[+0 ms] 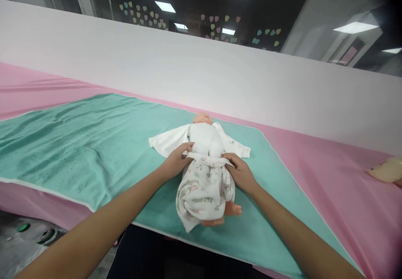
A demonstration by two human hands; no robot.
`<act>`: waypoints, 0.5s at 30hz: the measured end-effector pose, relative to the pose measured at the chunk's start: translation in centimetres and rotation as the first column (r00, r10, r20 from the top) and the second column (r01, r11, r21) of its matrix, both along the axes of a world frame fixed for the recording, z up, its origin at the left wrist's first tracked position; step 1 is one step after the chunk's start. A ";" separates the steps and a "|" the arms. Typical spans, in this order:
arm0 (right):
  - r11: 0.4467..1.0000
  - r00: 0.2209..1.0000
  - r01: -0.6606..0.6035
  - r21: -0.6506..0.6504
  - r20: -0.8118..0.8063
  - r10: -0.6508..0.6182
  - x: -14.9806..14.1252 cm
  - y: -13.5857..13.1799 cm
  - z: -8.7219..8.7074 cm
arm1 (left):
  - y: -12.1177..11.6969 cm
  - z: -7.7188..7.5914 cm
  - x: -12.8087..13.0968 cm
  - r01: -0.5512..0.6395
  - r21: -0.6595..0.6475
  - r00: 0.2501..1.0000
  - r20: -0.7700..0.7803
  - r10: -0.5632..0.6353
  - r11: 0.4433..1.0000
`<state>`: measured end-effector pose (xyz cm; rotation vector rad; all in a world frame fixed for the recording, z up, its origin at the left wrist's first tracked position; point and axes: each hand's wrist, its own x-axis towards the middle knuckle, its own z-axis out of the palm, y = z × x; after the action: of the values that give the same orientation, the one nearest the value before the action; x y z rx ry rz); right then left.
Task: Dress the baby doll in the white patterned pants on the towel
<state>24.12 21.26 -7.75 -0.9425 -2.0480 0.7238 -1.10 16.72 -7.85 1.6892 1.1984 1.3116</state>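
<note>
A baby doll [203, 118] lies on its back on a teal blanket [125, 128], head away from me and feet towards me. Its white top [207, 139] has the sleeves spread out to both sides. Patterned white baby pants [204, 183] cover its hips and legs, and the bare feet [232, 209] stick out at the bottom. My left hand [178, 160] pinches the waistband at its left end, thumb and fingers closed on the cloth. At the right end of the same waistband, my right hand [239, 169] grips the fabric between thumb and fingers.
Pink cloth [314, 157] shows around the blanket on the table. A white wall panel [188, 70] stands behind, with dark glass and heart stickers above. At the far right lies a beige object [386, 170], cut by the frame. Clear plastic bottles [34, 233] sit low at left.
</note>
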 end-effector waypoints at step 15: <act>0.963 0.939 0.270 0.017 -0.228 -0.259 -3.0 5.7 -1.6 | 5.7 -0.1 -0.6 -0.210 -0.084 0.977 0.030 0.213 0.974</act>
<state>21.15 26.92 -9.35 -1.0349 -1.6942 0.6036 -1.66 22.46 -7.97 1.5049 1.4205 1.3953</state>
